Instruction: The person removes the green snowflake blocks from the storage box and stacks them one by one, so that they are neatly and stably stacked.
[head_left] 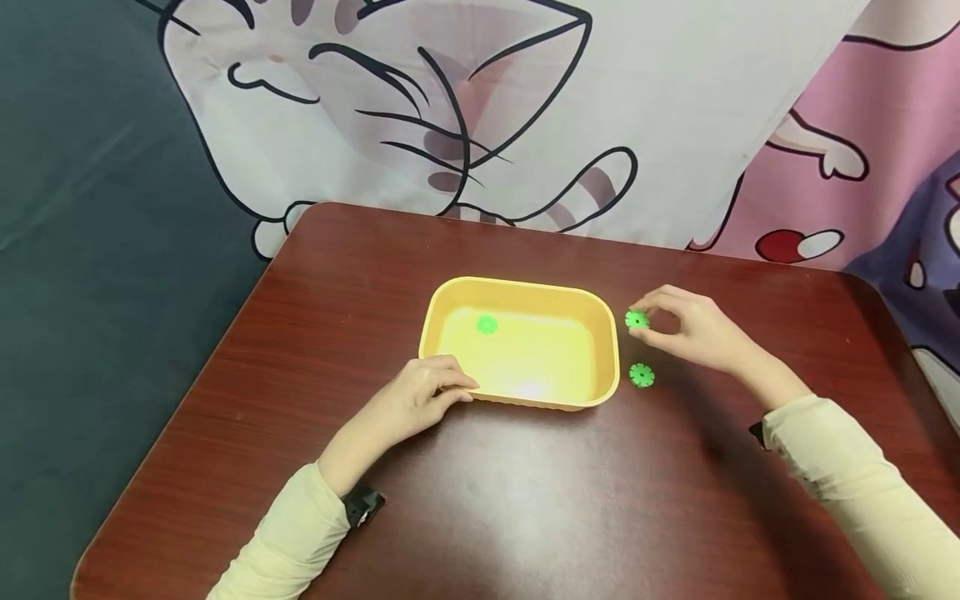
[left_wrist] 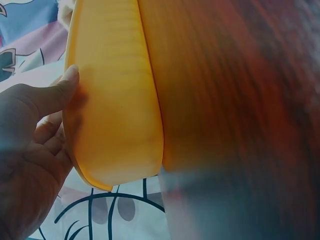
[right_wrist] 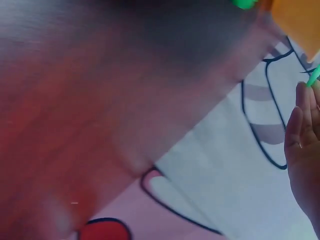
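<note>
Reddish-brown table [head_left: 345,317] holds a yellow tub [head_left: 536,350], cat-print cloth [head_left: 675,100] behind.

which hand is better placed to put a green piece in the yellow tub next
Probably the right hand: it already pinches a green piece just outside the yellow tub. The left hand grips the tub's near rim with no piece in its fingers, so it seems better suited to steadying.

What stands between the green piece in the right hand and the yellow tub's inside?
Only the tub's right wall, with the right hand holding the green piece just outside it. The loose green piece lies to the near side, off the direct path, and the left hand grips the near rim, well left.
</note>
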